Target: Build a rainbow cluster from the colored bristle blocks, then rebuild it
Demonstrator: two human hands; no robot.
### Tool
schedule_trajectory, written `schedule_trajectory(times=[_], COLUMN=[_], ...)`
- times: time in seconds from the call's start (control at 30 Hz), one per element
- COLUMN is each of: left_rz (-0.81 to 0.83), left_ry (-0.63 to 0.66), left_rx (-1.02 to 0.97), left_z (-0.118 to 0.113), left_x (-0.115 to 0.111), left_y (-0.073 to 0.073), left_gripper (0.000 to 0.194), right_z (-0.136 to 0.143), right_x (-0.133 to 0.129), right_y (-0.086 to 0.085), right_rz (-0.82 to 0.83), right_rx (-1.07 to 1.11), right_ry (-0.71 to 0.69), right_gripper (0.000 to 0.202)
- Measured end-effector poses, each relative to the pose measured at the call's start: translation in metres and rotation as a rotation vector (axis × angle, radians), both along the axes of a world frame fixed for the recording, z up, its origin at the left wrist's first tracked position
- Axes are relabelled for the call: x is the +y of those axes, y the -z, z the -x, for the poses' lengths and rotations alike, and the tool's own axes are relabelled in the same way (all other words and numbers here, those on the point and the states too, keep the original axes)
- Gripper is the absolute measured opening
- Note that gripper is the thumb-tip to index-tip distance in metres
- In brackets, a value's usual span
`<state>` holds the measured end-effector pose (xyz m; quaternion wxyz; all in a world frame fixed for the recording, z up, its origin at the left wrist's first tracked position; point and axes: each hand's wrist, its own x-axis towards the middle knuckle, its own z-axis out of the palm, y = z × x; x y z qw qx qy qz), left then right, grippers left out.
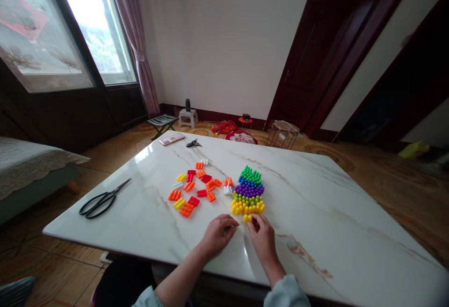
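A person in pale sleeves works with both bare hands over a white marble-patterned table (333, 199). The right hand (262, 239) pinches a small yellow piece (247, 218) between thumb and fingers, at the near edge of a block of knobbly plastic pieces (249, 190). That block is banded by colour from far to near: green, blue, purple, olive, yellow. The left hand (218, 235) is just beside it, palm down with fingers curled; whether its fingertips meet or hold anything, I cannot tell. Farther left, orange, red, yellow and white pieces (196, 188) lie scattered. Black-handled scissors (101, 203) rest near the table's left edge; a phone (171, 139) and keys (193, 143) lie toward the far edge.
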<state>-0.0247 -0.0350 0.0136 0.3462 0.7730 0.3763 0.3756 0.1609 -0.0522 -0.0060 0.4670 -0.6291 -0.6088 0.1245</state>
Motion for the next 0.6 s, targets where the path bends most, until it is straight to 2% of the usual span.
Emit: schedule_trajectory(times=[0.13, 0.27, 0.47, 0.6], left_rz=[-0.047, -0.058, -0.030, -0.003], left_ry=[0.025, 0.034, 0.036, 0.024], left_rx=[0.032, 0.075, 0.066, 0.018], left_z=[0.000, -0.001, -0.001, -0.002], left_x=[0.000, 0.001, 0.001, 0.001], left_y=[0.000, 0.001, -0.003, -0.001], left_gripper=[0.024, 0.026, 0.040, 0.045], right_z=[0.010, 0.012, 0.017, 0.021], right_x=[0.002, -0.007, -0.017, -0.012], right_y=[0.007, 0.002, -0.006, -0.002], right_rz=[-0.026, -0.063, -0.011, 0.005], right_rx=[0.027, -0.035, -0.184, -0.197], right_ry=[0.033, 0.126, -0.086, -0.092], right_gripper=[0.025, 0.024, 0.023, 0.026])
